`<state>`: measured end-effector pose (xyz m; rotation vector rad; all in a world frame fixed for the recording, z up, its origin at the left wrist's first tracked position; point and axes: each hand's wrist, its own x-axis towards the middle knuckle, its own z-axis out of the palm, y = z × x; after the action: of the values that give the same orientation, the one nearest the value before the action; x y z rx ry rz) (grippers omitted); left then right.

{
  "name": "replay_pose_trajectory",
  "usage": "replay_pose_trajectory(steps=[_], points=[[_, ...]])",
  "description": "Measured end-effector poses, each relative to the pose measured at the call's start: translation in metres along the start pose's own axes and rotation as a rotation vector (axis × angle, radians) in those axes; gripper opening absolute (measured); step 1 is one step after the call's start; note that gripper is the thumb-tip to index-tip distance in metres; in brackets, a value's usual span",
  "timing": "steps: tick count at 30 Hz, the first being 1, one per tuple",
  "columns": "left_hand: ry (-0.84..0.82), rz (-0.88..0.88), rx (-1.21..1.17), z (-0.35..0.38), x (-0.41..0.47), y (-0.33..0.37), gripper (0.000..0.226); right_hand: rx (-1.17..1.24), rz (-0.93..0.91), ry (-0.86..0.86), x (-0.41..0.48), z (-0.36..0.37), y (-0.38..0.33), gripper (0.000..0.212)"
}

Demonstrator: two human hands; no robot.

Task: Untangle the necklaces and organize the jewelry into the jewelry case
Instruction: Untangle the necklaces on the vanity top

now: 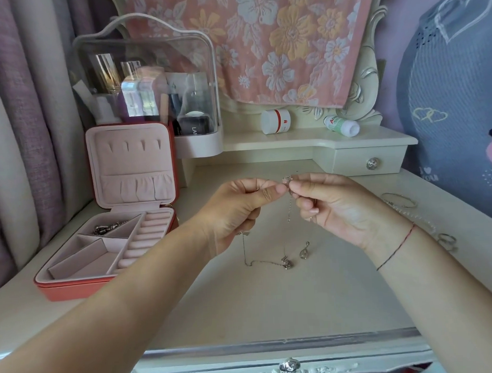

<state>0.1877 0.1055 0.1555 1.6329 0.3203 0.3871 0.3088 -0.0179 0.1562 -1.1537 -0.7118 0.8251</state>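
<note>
Above the dresser top, my left hand [240, 206] and my right hand [332, 205] meet fingertip to fingertip, each pinching a thin silver necklace chain [289, 210]. The chain hangs down from both hands to the table, where its lower loop [263, 262] and a small pendant [287, 263] lie. A teardrop pendant [304, 251] rests beside them. The red jewelry case [75, 287] stands open at the left, pink inside, with silver pieces [108, 227] in its back compartment.
Bangles [400, 200], a beaded bracelet [418, 216] and rings [447, 242] lie at the right of the table. A clear cosmetics organizer [152, 86] stands behind the case. Two small jars [276, 121] sit on the raised shelf above a little drawer [369, 162].
</note>
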Motion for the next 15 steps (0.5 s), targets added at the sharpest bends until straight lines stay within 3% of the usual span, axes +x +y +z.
replay_pose_trajectory(steps=[5,8,10,11,15], points=[[0.015,0.004,-0.022,0.002,0.005,-0.008,0.033,-0.036,0.011,0.028,0.004,-0.001,0.005,0.015],[-0.002,-0.012,-0.094,0.005,0.006,-0.01,0.01,-0.015,0.024,0.038,0.004,-0.001,0.011,0.013],[-0.004,-0.036,-0.178,0.003,0.01,-0.015,0.036,0.025,0.026,0.031,0.005,-0.002,0.013,0.008],[-0.008,-0.036,-0.223,0.003,0.01,-0.016,0.039,0.049,0.025,0.016,0.005,-0.002,0.014,0.006],[-0.077,-0.041,-0.403,0.003,0.009,-0.017,0.01,0.107,0.032,-0.042,0.005,-0.002,0.015,0.01]])
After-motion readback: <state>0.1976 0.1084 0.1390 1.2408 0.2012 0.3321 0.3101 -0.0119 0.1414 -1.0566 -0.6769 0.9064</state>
